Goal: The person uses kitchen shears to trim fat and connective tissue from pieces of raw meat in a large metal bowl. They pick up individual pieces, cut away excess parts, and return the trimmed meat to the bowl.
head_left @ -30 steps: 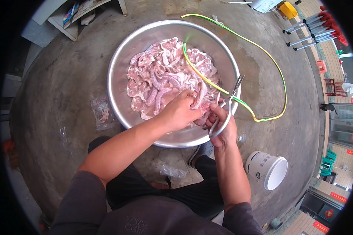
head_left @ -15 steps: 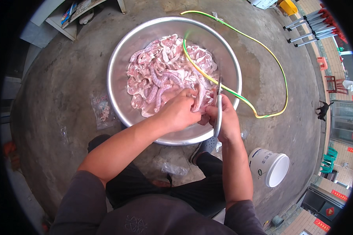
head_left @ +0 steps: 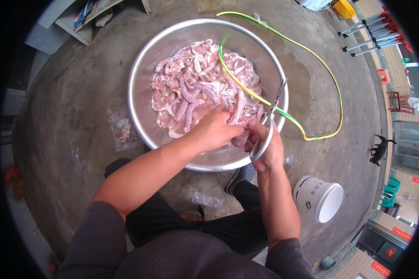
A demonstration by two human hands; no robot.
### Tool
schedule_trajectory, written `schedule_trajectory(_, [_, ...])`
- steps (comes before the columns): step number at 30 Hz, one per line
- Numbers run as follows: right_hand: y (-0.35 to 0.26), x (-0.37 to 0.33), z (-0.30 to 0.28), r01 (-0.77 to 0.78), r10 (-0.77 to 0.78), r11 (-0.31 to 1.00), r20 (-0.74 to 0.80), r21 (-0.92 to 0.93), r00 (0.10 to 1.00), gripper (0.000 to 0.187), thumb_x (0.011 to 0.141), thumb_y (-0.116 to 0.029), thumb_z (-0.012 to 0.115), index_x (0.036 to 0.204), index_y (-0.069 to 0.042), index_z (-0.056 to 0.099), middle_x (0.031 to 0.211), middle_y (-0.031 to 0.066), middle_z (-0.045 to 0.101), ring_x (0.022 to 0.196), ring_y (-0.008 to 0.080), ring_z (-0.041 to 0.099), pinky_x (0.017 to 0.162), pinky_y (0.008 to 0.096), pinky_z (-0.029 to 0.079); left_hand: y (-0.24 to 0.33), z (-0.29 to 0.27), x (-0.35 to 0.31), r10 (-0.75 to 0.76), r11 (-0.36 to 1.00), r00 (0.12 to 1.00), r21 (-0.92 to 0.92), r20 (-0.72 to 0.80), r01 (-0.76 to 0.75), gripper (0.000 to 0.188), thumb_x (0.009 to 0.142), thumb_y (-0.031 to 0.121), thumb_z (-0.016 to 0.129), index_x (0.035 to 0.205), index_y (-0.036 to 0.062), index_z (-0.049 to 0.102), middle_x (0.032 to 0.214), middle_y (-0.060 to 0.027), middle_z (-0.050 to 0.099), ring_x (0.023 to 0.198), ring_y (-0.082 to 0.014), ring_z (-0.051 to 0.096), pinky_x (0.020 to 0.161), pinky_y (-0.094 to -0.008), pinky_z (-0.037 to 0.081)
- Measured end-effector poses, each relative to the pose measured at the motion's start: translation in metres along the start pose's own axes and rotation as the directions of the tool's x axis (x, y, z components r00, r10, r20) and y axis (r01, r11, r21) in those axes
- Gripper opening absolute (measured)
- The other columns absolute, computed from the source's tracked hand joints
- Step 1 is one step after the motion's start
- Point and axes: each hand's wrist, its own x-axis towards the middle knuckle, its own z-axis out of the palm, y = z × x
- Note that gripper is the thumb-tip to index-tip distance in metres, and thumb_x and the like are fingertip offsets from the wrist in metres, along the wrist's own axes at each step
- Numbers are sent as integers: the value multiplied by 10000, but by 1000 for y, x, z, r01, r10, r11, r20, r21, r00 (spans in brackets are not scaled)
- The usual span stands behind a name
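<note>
A wide metal basin (head_left: 134,109) holds a heap of raw, pink, skin-on meat (head_left: 177,83), with several long neck-like pieces among it. Near the basin's right front side, my left hand (head_left: 213,129) is closed on one long neck-like piece of meat (head_left: 239,106). Close beside it, my right hand (head_left: 271,153) has metal scissors (head_left: 270,125) hooked in it, their blades pointing away over the right rim. Its thumb and fingers also press on the lower end of the same meat. Part of the fingers' grip is hidden.
A yellow-green hose (head_left: 330,74) crosses the basin's right rim, its end among the meat. A white bucket (head_left: 307,197) lies to the right of my leg. Plastic bags (head_left: 123,132) lie on the concrete floor. A small black dog (head_left: 381,149) stands far right.
My right hand has turned, so the scissors tilt outward to the right, and its fingers now press on the meat's end. The left hand has barely moved. The dog has shifted.
</note>
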Motion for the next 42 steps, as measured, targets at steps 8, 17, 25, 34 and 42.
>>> schedule_trajectory(8, [-1, 4, -3, 38, -46, 995, -85, -96, 995, 363, 905, -123, 725, 1213, -82, 537, 856, 53, 658, 540, 68, 511, 457, 221, 381, -7, 2, 6, 152, 988, 985, 32, -76, -150, 321, 868, 224, 618, 1114, 43, 719, 1214, -232, 595, 1070, -370, 639, 956, -436, 486])
schedule_trajectory(17, [-8, -29, -20, -30, 93, 969, 255, -244, 962, 476, 946, -363, 685, 1219, 5, 557, 749, 116, 661, 454, 101, 459, 420, 220, 331, 2, -40, 14, 29, 998, 979, 65, -202, -16, 361, 843, 197, 572, 1100, -30, 686, 1120, -280, 644, 1029, -416, 639, 934, -448, 487])
schedule_trajectory(25, [15, -44, -10, -257, 330, 934, 324, -249, 886, 493, 966, -344, 669, 1251, 40, 550, 724, 86, 637, 479, 92, 458, 441, 223, 341, -1, -66, 20, 54, 970, 947, 240, -316, 25, 321, 901, 231, 552, 1098, 0, 660, 931, -165, 696, 853, -243, 664, 813, -384, 503])
schedule_trajectory(34, [19, -33, -12, -201, 304, 909, 250, -366, 919, 552, 929, -405, 701, 1222, 43, 566, 678, 86, 608, 437, 104, 442, 411, 229, 336, 26, -58, 10, -92, 995, 982, 27, -163, 98, 338, 863, 181, 556, 1060, -70, 666, 998, -308, 670, 929, -394, 681, 851, -454, 517])
schedule_trajectory(42, [10, -23, -6, -186, 295, 902, 240, -391, 925, 486, 939, -370, 707, 1204, 22, 599, 646, 51, 604, 408, 81, 423, 390, 220, 307, 3, -41, 14, -4, 1000, 979, 22, -206, 9, 303, 846, 143, 552, 1036, -57, 678, 887, -260, 689, 836, -352, 689, 789, -444, 526])
